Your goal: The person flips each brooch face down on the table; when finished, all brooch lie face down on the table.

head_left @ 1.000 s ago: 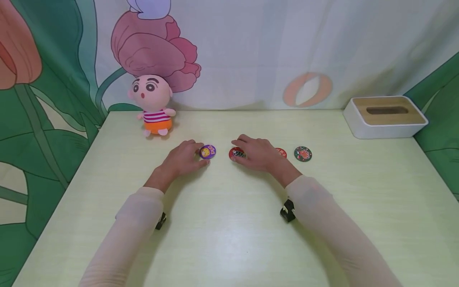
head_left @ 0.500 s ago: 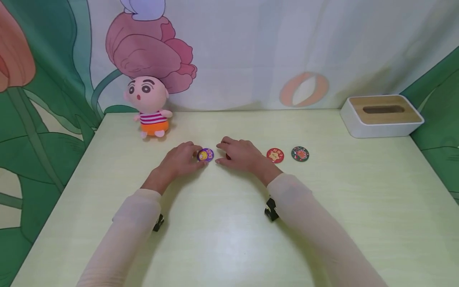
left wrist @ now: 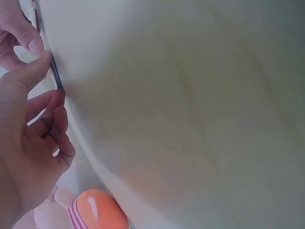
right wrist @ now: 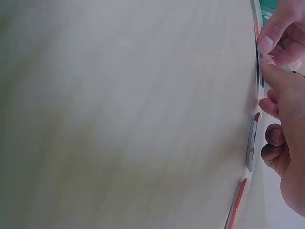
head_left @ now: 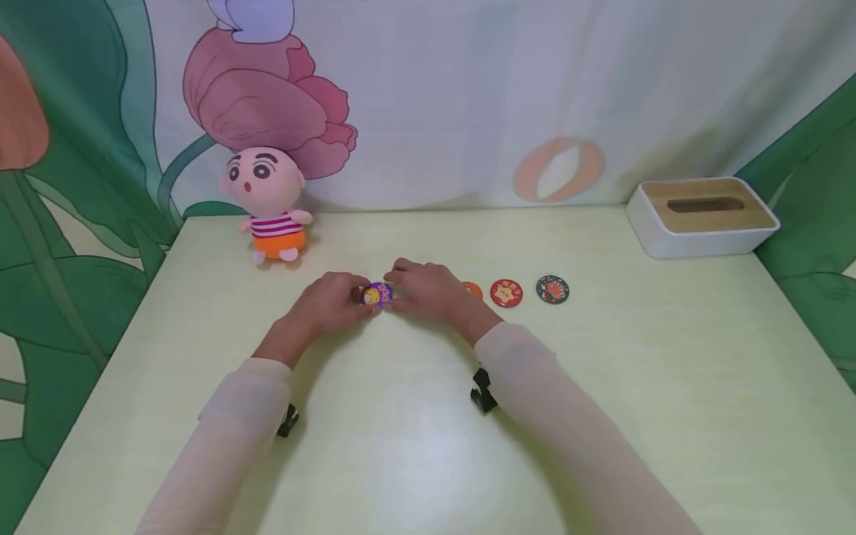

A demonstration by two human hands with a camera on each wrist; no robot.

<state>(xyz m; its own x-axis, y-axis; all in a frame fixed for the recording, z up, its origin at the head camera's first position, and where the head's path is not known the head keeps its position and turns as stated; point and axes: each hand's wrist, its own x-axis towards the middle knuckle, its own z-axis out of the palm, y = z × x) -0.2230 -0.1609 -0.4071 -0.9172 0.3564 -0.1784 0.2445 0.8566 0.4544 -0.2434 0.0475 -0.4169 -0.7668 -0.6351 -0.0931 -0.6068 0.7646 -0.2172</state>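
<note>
The purple disc [head_left: 377, 294] sits between the two hands on the far half of the counter [head_left: 414, 446], nearer the back edge than the bottom of the head view and well in from the left and right edges. The left hand [head_left: 328, 303] has its grip clamped on the disc, thumb and fingertips at opposite points of the rim, as the left wrist view shows edge-on. The right hand [head_left: 428, 291] has thumb and fingers at the disc's right rim; whether its grip pinches the rim or only touches it is hard to tell. The two thumbs are very near each other, so there is little room between the hands, while a broad pale stretch of surface lies between them and the wearer. Rightward, an orange disc [head_left: 473, 288] is partly covered by the right hand, then come a red disc [head_left: 506, 293] and a dark green disc [head_left: 552, 289], with gaps between. Along the back edge stand a plush doll [head_left: 267, 195] at left and a white box [head_left: 702, 224] at right. The purple disc bears a yellow face and lettering too small to read; the red one shows a pale star, the dark green one a red figure
</note>
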